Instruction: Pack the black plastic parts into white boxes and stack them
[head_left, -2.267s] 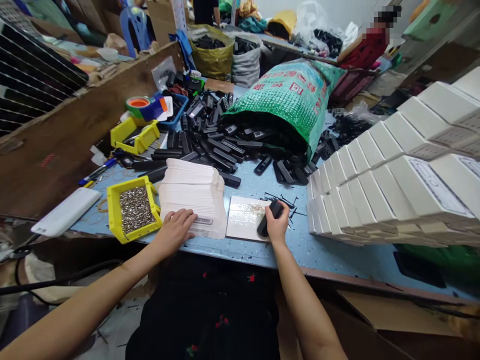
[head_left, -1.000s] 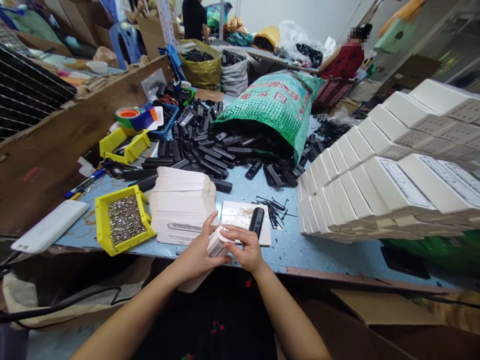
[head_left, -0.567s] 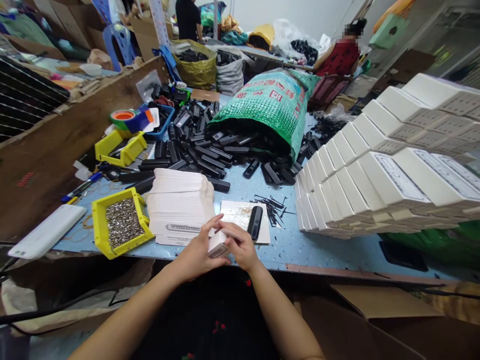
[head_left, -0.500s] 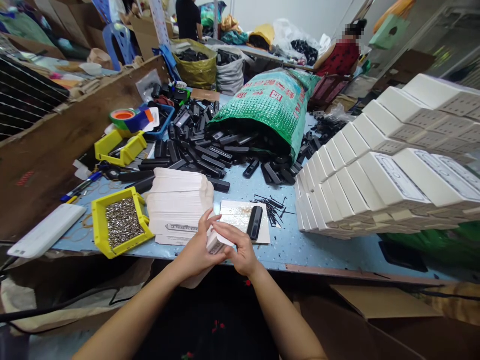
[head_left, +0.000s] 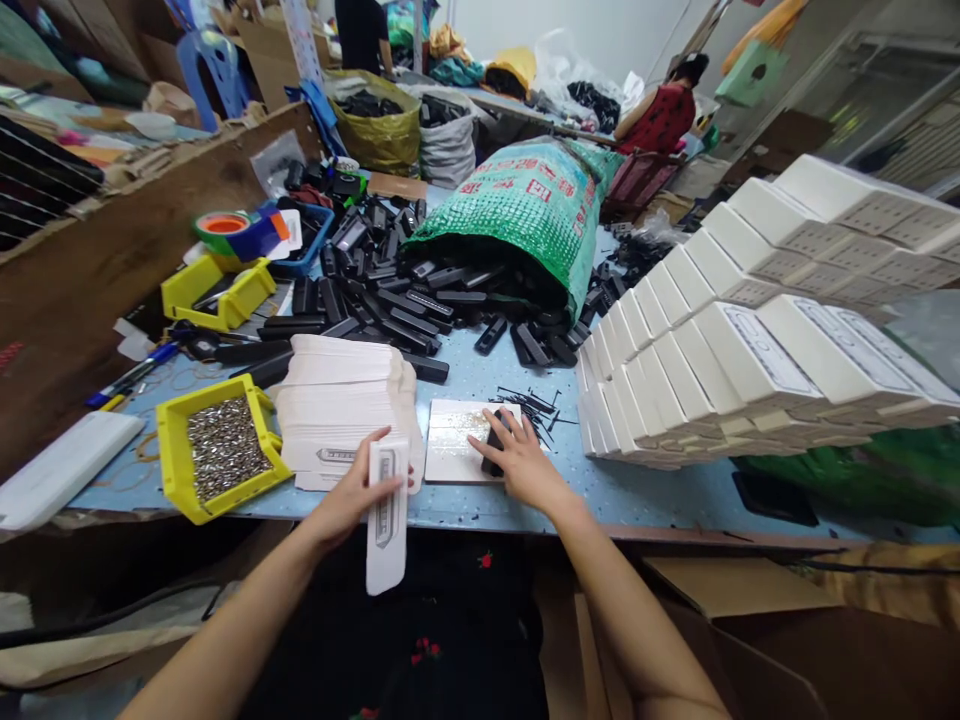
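My left hand (head_left: pixel 356 490) is closed around a slim white cardboard box (head_left: pixel 387 520), held upright at the table's front edge. A line drawing of a long device is printed on the box's face. Over the white board (head_left: pixel 454 455), my right hand (head_left: pixel 521 460) grips a black oblong plastic case (head_left: pixel 493 440) from above, its fingers partly covering it. Just left of the board lies a thick stack of flat white cartons (head_left: pixel 341 390), close behind my left hand. Thin black strips (head_left: pixel 536 405) are scattered behind my right hand.
A yellow bin (head_left: pixel 169 460) of small metal parts stands left of the cartons. Stacked white boxes (head_left: pixel 697 350) rise on the right. Behind, black cases spill from a green sack (head_left: pixel 517 215). A wooden board (head_left: pixel 142 230) edges the table's left. Two people are in the background.
My hands have moved apart. My left hand has brought the box left and upright, while my right hand has left it and moved right onto the black case.
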